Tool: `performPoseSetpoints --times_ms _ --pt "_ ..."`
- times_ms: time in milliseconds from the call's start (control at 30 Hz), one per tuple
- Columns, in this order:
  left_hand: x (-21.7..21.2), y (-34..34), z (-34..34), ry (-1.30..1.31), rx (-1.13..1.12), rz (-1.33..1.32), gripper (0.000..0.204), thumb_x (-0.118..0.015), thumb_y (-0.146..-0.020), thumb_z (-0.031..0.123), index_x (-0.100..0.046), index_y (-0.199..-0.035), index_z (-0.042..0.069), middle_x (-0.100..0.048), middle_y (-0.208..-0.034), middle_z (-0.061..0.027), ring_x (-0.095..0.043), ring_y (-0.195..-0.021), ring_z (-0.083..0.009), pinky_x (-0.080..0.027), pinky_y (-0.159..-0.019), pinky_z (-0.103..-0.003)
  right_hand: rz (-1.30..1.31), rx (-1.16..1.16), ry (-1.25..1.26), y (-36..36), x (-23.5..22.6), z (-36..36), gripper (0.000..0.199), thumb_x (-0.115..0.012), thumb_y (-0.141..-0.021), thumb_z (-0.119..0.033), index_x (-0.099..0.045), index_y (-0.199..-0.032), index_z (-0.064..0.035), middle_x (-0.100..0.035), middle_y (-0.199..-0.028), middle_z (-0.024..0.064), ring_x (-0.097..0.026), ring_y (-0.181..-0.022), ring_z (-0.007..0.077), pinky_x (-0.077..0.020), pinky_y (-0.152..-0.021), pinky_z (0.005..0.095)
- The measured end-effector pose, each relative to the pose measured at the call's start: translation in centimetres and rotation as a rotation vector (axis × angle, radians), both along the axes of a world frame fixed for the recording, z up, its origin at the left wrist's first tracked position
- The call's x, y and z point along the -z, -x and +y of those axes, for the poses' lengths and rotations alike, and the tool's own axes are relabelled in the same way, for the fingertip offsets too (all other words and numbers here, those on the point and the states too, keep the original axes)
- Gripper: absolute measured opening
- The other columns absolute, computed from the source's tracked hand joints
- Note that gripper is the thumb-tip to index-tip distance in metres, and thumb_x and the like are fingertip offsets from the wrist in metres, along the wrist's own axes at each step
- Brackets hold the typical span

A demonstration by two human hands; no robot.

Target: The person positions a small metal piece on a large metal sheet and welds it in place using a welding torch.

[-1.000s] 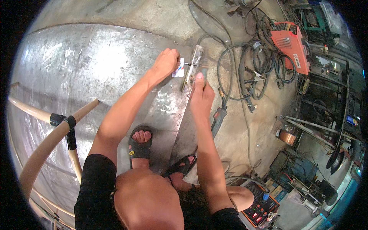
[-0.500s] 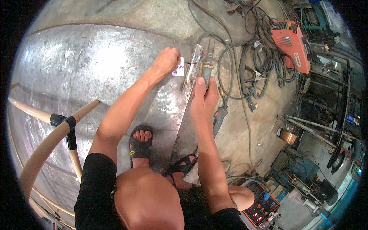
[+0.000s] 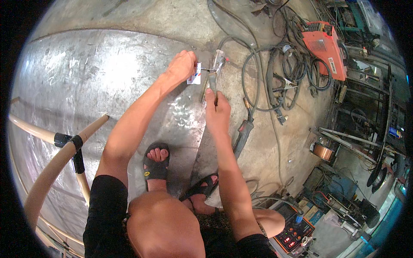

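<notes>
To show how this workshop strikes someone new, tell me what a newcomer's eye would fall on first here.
Probably the red machine at the upper right, beside a tangle of dark cables. The metal sheet, with its bright glare at the upper left, would compete with it. Near the centre, the right hand grips a tool by a narrow metal piece, and the left hand is closed beside a white card.

Counted: hands (image 3: pixel 182 67), 2, upper centre; sandals (image 3: pixel 155 171), 2, lower centre; red machine (image 3: pixel 320 45), 1, upper right; copper-coloured spool (image 3: pixel 322 151), 1, right; white card (image 3: pixel 195 77), 1, upper centre.
</notes>
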State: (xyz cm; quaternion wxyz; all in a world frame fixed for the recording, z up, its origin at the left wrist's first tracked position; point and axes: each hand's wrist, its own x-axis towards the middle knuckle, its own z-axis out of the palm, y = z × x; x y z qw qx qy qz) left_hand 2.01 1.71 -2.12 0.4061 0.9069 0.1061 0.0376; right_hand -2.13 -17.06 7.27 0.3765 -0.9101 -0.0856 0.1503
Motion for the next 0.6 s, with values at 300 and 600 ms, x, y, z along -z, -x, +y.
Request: performPoseSetpoints --times_ms 300,600 --pt "0.0 0.0 -0.5 -0.082 -0.01 -0.005 0.009 -0.064 -0.072 0.005 -0.071 -0.073 -0.002 -0.066 -0.074 -0.0246 -0.068 -0.076 -0.0414 -0.054 -0.072 -0.047 -0.013 0.043 -0.045 0.8 -1.4 1.4 0.041 -0.05 -0.101 -0.033 -0.06 -0.09 0.0052 -0.059 -0.079 0.0254 -0.057 -0.075 0.0434 -0.0429 -0.071 0.0489" --pt "-0.9 -0.2 -0.4 -0.071 0.015 -0.007 0.012 -0.063 -0.074 0.006 -0.071 -0.075 -0.003 -0.065 -0.076 -0.0285 -0.067 -0.078 -0.0446 -0.053 -0.074 -0.051 -0.068 0.071 -0.042 0.6 -0.2 1.4 0.041 -0.049 -0.102 -0.03 -0.058 -0.086 0.0061 -0.057 -0.071 0.0233 -0.057 -0.07 0.0432 -0.0427 -0.065 0.0494"
